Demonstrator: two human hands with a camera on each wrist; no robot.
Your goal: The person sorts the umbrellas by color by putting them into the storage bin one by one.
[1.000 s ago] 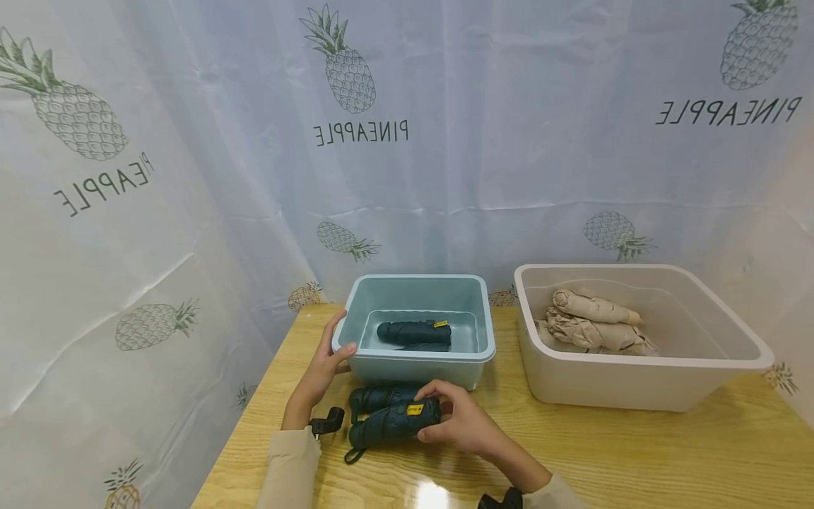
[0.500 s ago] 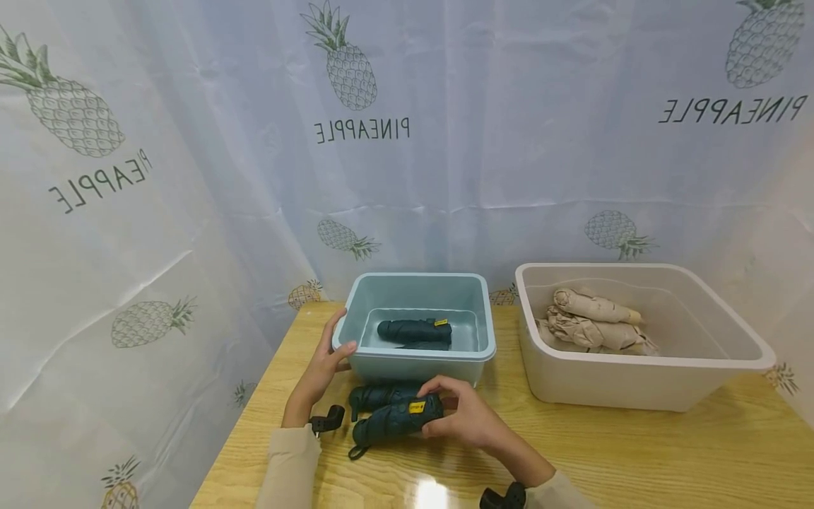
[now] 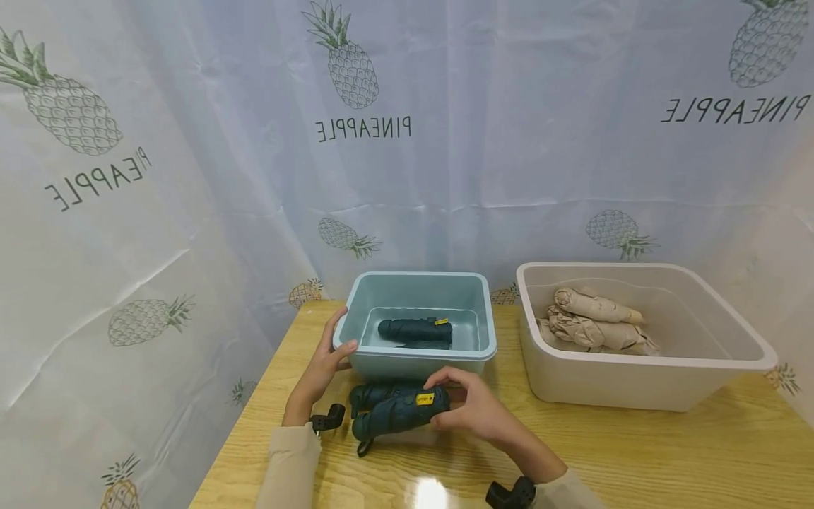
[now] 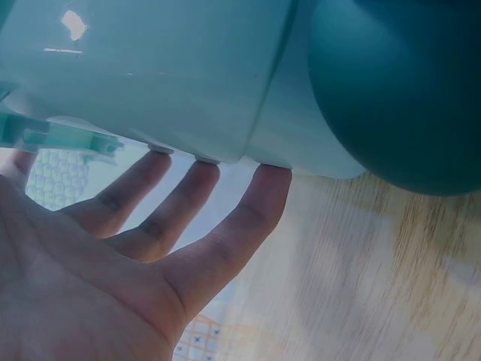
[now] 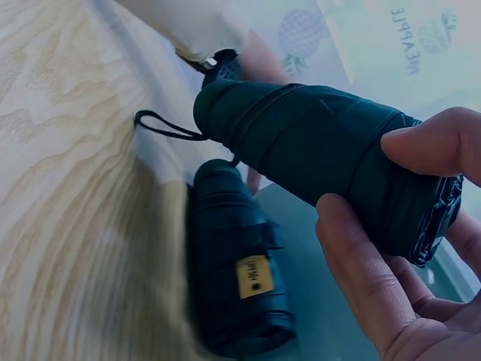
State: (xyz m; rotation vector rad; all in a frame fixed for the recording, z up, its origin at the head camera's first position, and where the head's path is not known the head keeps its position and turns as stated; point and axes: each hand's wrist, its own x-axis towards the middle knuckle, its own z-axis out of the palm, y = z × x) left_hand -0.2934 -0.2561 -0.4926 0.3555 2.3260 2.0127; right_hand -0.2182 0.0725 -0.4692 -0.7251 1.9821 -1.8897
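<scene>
In the head view my right hand (image 3: 473,410) grips one end of a dark green folding umbrella (image 3: 397,416) in front of the blue bin (image 3: 416,358). Its thumb and fingers pinch the umbrella near a yellow tag, and a wrist loop hangs from the other end. The right wrist view shows this umbrella raised at a slant above a second folding umbrella (image 5: 237,263), which lies on the table. My left hand (image 3: 321,367) holds the bin's left front corner, thumb at the rim. Its fingertips press the bin's outer wall (image 4: 165,98) in the left wrist view.
Inside the blue bin lies a dark umbrella (image 3: 413,330), with another partly visible beside it. To the right stands a larger beige bin (image 3: 636,382) with several brown paper-wrapped bundles (image 3: 594,318). Pineapple-print curtains (image 3: 445,177) surround the wooden table (image 3: 572,459).
My right hand has lifted the umbrella's tagged end and shifted it slightly right, and its loop now hangs down. My left hand stays at the blue bin.
</scene>
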